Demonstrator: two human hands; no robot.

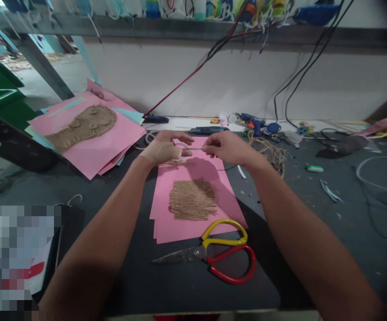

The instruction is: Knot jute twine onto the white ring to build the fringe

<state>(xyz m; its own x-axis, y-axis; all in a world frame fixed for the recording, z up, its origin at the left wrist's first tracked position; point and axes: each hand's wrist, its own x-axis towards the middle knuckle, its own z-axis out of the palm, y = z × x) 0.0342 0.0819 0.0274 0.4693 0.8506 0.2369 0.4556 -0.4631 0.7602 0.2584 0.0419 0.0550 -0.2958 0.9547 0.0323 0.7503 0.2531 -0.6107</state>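
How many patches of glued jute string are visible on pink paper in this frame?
2: a small square patch on the pink sheet under the hands, and a larger shaped patch on the pink stack at far left. Sheets underneath may hide more.

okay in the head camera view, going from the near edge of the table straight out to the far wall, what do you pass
Scissors → jute patch on the pink paper → left hand and right hand pinching a strand of twine → blue glue gun.

Lower-left corner [16, 258] — pixelated, unreadable.
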